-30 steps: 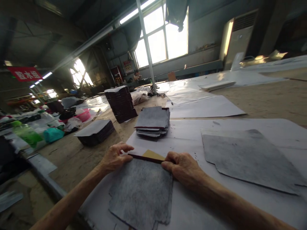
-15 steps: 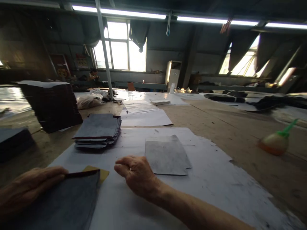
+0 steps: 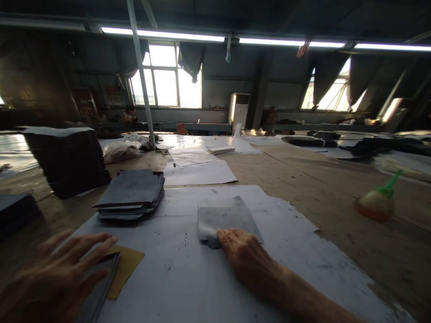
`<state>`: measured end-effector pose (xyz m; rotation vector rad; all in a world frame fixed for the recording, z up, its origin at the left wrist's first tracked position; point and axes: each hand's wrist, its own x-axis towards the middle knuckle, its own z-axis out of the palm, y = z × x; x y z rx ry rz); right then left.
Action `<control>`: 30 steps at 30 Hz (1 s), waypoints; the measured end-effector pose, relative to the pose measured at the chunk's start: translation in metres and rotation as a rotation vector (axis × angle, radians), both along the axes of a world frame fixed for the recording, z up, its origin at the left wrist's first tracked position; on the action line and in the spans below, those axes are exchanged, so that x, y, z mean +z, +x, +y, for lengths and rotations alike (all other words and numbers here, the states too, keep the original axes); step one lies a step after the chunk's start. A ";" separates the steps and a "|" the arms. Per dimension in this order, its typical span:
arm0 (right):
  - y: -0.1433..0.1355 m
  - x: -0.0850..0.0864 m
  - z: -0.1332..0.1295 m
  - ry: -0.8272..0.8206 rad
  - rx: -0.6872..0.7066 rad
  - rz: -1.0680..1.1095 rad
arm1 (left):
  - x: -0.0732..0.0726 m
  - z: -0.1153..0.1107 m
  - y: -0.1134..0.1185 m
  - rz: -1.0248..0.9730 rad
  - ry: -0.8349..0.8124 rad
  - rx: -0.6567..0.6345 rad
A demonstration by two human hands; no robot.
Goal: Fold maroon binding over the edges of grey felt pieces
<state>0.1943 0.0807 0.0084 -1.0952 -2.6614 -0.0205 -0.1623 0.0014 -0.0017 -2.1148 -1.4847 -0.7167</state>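
A flat grey panel (image 3: 229, 211), perhaps fabric or leather, lies on white paper (image 3: 175, 269) in front of me. My right hand (image 3: 242, 251) is closed at its front edge, fingertips pinching there, and the edge near them looks slightly bent. At the lower left, my left hand (image 3: 63, 273), a little blurred, has its fingers spread over another grey panel (image 3: 101, 278) with a dark edge. From under that panel a yellow piece (image 3: 126, 267) sticks out. Beyond my left hand stands a stack of grey panels (image 3: 131, 188) with dark red-brown edges.
A tall dark stack (image 3: 67, 161) rises at the left, with a lower dark pile (image 3: 16, 213) nearer. At the right stands a bottle with a green spout (image 3: 377, 202). A metal pole (image 3: 143, 85) meets the table beside plastic bags (image 3: 121, 150). Someone (image 3: 129, 114) sits far back.
My right hand has moved right and onto the flat grey panel's front edge. My left hand has spread its fingers, and its panel has shifted left and down, baring more of the yellow piece.
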 end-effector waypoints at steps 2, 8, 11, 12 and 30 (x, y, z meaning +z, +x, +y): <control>0.003 0.002 0.001 -0.004 0.014 0.007 | 0.009 -0.001 0.047 0.102 -0.057 -0.094; 0.017 0.008 -0.019 0.010 -0.138 0.139 | 0.015 0.003 0.155 0.008 -0.195 -0.415; 0.020 0.005 -0.043 -0.018 -0.141 0.247 | 0.006 0.002 0.178 -0.073 -0.131 -0.522; 0.020 0.004 -0.049 -0.042 -0.123 0.299 | 0.003 0.002 0.182 -0.094 -0.097 -0.560; -0.007 0.014 -0.054 -0.285 -0.191 0.518 | 0.001 0.051 0.192 -0.200 -0.450 -0.303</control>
